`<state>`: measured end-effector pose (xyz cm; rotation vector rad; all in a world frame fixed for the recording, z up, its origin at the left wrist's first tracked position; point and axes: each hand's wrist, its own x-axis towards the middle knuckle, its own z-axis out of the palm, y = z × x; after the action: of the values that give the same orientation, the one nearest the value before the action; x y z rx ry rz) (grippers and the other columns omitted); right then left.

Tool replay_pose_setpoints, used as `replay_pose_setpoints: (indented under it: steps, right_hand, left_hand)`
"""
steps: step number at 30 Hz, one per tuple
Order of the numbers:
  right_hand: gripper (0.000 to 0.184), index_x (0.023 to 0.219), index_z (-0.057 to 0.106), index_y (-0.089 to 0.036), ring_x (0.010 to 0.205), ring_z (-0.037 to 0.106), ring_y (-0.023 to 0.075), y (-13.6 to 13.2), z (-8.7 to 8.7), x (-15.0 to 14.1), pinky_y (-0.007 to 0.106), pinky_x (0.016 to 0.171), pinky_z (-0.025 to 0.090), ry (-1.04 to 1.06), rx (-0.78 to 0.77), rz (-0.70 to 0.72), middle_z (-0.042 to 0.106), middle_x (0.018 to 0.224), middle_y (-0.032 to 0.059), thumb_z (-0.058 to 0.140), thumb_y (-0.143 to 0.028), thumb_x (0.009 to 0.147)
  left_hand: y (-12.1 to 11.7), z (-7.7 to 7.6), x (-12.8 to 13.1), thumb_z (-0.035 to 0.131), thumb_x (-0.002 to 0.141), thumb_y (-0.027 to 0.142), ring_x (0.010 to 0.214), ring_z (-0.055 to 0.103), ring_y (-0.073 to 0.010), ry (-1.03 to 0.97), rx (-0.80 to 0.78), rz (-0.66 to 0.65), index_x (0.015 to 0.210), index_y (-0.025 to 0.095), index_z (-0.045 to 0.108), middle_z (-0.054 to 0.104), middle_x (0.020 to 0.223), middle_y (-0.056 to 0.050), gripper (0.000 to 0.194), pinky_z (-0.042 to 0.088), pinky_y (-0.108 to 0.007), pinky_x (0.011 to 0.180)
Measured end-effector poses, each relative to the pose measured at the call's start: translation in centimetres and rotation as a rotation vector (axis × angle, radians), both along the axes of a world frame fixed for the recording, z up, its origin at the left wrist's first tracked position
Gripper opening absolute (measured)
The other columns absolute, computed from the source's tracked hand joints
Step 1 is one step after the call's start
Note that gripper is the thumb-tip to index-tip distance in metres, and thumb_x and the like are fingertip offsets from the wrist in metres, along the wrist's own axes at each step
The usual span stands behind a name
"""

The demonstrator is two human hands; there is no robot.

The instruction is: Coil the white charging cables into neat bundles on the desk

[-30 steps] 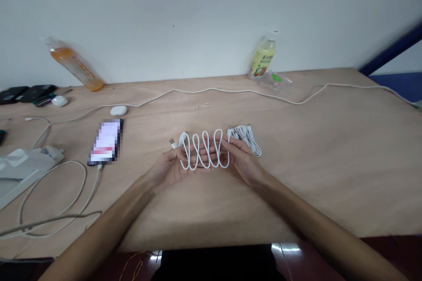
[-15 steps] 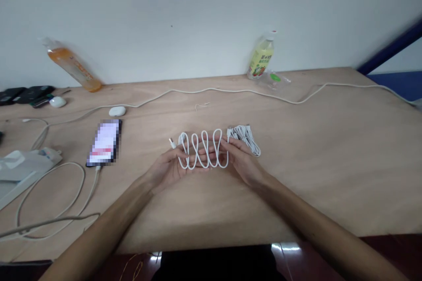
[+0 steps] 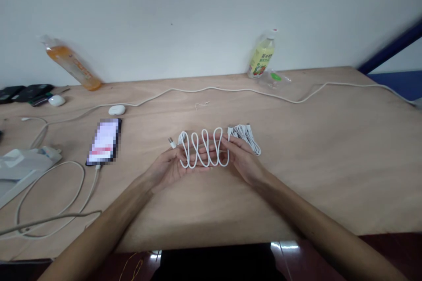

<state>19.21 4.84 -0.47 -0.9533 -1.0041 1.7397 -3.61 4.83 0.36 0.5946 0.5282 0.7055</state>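
Note:
A white USB charging cable [image 3: 206, 149] is stretched between my two hands in a row of several loops above the table. My left hand [image 3: 166, 167] grips its left end, thumb over the loops and fingers reaching beneath them; a USB plug [image 3: 172, 142] sticks out past that thumb. At the right end my right hand [image 3: 242, 158] pinches the cable between thumb and fingers, close to a white connector. Just behind the right hand lies a bundle of coiled white cables [image 3: 249, 138], partly hidden by its fingers.
To the left are a phone [image 3: 104, 140] on a charging cord, a white earbud case [image 3: 117, 110] and a plastic bag [image 3: 29, 162]. An orange drink bottle [image 3: 74, 68] and a yellow one [image 3: 263, 57] lean on the wall. A long white cord [image 3: 211, 89] crosses the table's back.
Both hands keep hold of the looped cable in nearly the same place. The loops have spread very slightly; the view has shifted a little.

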Motion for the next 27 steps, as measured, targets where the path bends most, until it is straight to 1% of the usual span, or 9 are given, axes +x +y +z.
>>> replay_pose_setpoints:
  steps: [3, 7, 13, 18, 22, 24, 27]
  right_hand:
    - [0.044, 0.111, 0.086, -0.027, 0.100, 0.080, 0.0309, 0.00, -0.17, 0.03, 0.041, 0.079, 0.062, -0.021, -0.002, -0.004, 0.086, 0.106, 0.0085, 0.082, -0.063, 0.086]
    - [0.044, 0.108, 0.086, -0.027, 0.100, 0.079, 0.0301, 0.04, -0.23, 0.06, 0.037, 0.074, 0.058, -0.030, -0.012, -0.034, 0.086, 0.103, 0.0071, 0.084, -0.063, 0.082]
    - [0.046, 0.109, 0.085, -0.026, 0.099, 0.078, 0.0296, 0.19, -0.42, 0.27, 0.039, 0.079, 0.058, -0.043, -0.031, -0.038, 0.085, 0.108, 0.0079, 0.086, -0.063, 0.081]
    - [0.045, 0.109, 0.085, -0.025, 0.097, 0.078, 0.0296, 0.15, -0.43, 0.33, 0.040, 0.079, 0.057, -0.049, -0.021, -0.031, 0.085, 0.109, 0.0089, 0.085, -0.062, 0.083]
    - [0.045, 0.109, 0.085, -0.025, 0.097, 0.078, 0.0295, 0.12, -0.47, 0.28, 0.040, 0.078, 0.057, -0.042, -0.002, -0.036, 0.085, 0.106, 0.0084, 0.083, -0.062, 0.084]
    - [0.044, 0.108, 0.084, -0.025, 0.100, 0.078, 0.0300, 0.10, -0.54, 0.25, 0.041, 0.081, 0.058, -0.039, -0.003, -0.042, 0.085, 0.108, 0.0085, 0.083, -0.062, 0.084]
    - [0.042, 0.103, 0.085, -0.025, 0.105, 0.077, 0.0306, 0.05, -0.63, 0.17, 0.042, 0.086, 0.059, -0.035, -0.003, -0.075, 0.085, 0.109, 0.0081, 0.085, -0.061, 0.083]
  left_hand:
    - [-0.04, 0.00, -0.02, 0.052, 0.086, 0.004, 0.130, 0.076, -0.0357, 0.011, 0.002, -0.009, 0.163, 0.014, 0.053, 0.076, 0.144, -0.018, 0.077, 0.054, -0.054, 0.118]
    - [-0.08, -0.01, 0.00, 0.051, 0.086, 0.004, 0.131, 0.075, -0.0359, 0.008, 0.008, -0.029, 0.159, 0.012, 0.055, 0.075, 0.146, -0.019, 0.074, 0.053, -0.054, 0.119]
    - [-0.06, -0.40, -0.06, 0.048, 0.087, 0.003, 0.129, 0.076, -0.0348, -0.037, 0.013, -0.036, 0.157, 0.010, 0.055, 0.075, 0.145, -0.019, 0.071, 0.053, -0.052, 0.119]
    - [0.04, -0.77, -0.21, 0.049, 0.086, 0.003, 0.129, 0.077, -0.0358, -0.060, 0.010, -0.039, 0.157, 0.010, 0.056, 0.077, 0.142, -0.019, 0.072, 0.055, -0.049, 0.116]
    - [0.10, -0.58, -0.22, 0.048, 0.087, 0.004, 0.124, 0.079, -0.0341, -0.046, -0.004, -0.035, 0.159, 0.009, 0.055, 0.079, 0.139, -0.018, 0.073, 0.057, -0.048, 0.114]
    - [0.12, -0.46, -0.20, 0.049, 0.086, 0.004, 0.123, 0.080, -0.0339, -0.029, -0.011, -0.040, 0.161, 0.009, 0.052, 0.078, 0.140, -0.019, 0.075, 0.058, -0.048, 0.114]
    - [0.13, -0.40, -0.19, 0.050, 0.086, 0.004, 0.122, 0.080, -0.0341, -0.013, -0.027, -0.039, 0.164, 0.010, 0.049, 0.078, 0.141, -0.020, 0.078, 0.058, -0.049, 0.113]
